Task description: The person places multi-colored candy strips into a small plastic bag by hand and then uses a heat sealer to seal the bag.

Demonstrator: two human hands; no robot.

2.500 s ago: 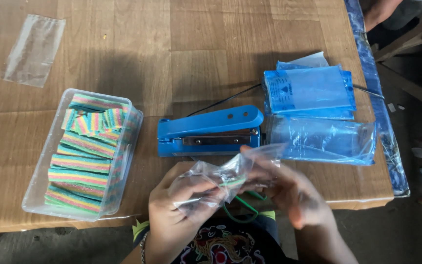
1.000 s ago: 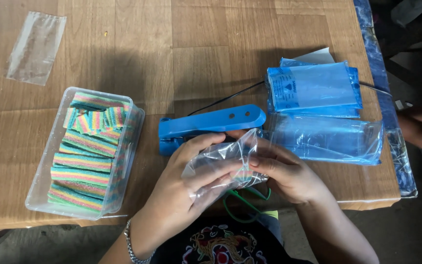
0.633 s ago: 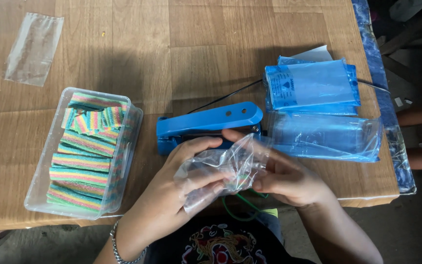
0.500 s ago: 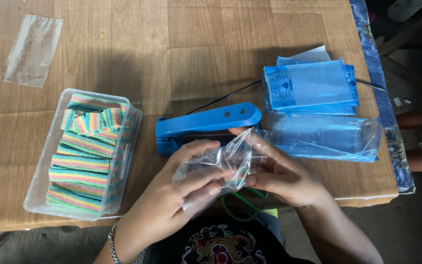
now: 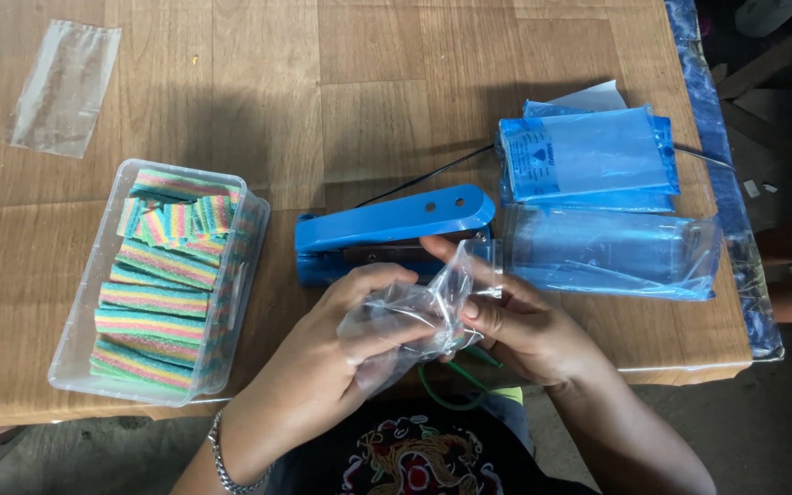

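Both hands are up at the near edge of the bench [image 5: 368,101], working 1 small clear plastic bag [image 5: 414,316] between them. The left hand [image 5: 323,376] has its grip pinching the bag from the left, thumb on top and fingers curled beneath the crinkled film. The right hand [image 5: 515,325] pinches the bag's right side, index finger stretched along the upper edge. The bag sits just in front of the blue heat sealer [image 5: 391,229], which lies across the middle of the bench with a black cord [image 5: 423,176] running off to the far right. To the left, a clear plastic tub [image 5: 75,339] holds rows of rainbow-striped candy strips [image 5: 158,275]. On the right lie stacks of blue-tinted packets [image 5: 588,160] and a roll of clear bags [image 5: 611,252]. At far left, 1 empty clear bag [image 5: 64,87] lies flat.
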